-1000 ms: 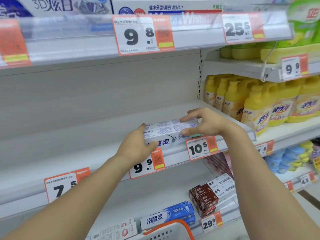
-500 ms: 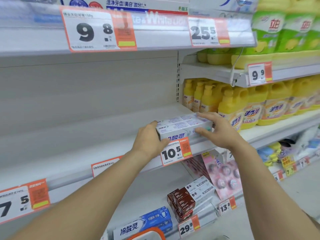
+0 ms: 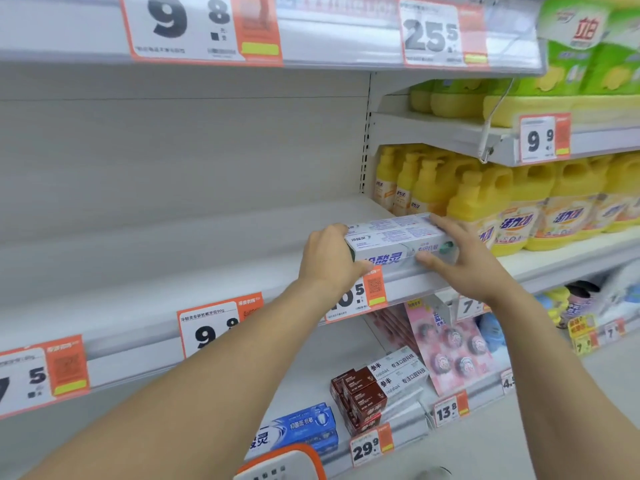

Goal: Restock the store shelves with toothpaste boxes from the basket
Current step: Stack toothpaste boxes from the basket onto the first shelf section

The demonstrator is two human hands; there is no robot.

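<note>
Both hands on white toothpaste box (image 3: 398, 239) at shelf (image 3: 207, 271) front edge: left hand (image 3: 329, 261) grips left end, right hand (image 3: 464, 261) pinches right end.

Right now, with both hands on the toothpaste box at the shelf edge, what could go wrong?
The white toothpaste box sits near the front lip of the shelf, above the 10.5 price tag; released here, it might tip off.

The right hand works close to the yellow detergent bottles and could nudge one.

The left hand covers the box's end, so alignment is hard to judge.
</note>
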